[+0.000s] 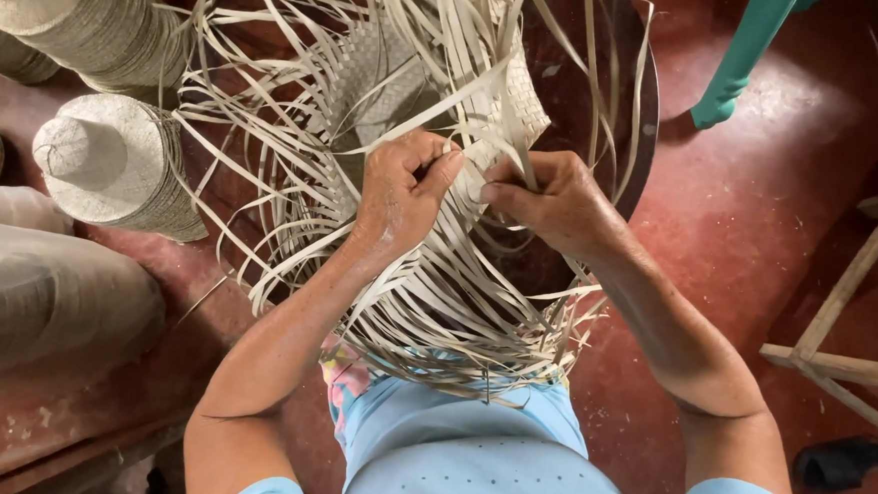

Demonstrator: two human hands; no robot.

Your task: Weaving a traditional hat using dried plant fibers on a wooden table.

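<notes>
A half-woven piece of pale straw [398, 74] lies in front of me, its plaited middle surrounded by several long loose strips [436, 307] that fan out over my lap. My left hand [399, 190] pinches a few strips at the woven edge, fingers curled around them. My right hand [552, 198] grips neighbouring strips right beside it, thumb pressed against the left fingertips. Both hands meet at the rim of the plaited part. The work rests over a dark round bowl-like form [638, 127].
Stacks of finished straw hats [113, 165] stand at the left, with another stack [91, 13] behind. A pale cloth bundle [36, 286] lies at lower left. A turquoise leg [739, 62] and wooden sticks [846, 318] stand on the red floor at right.
</notes>
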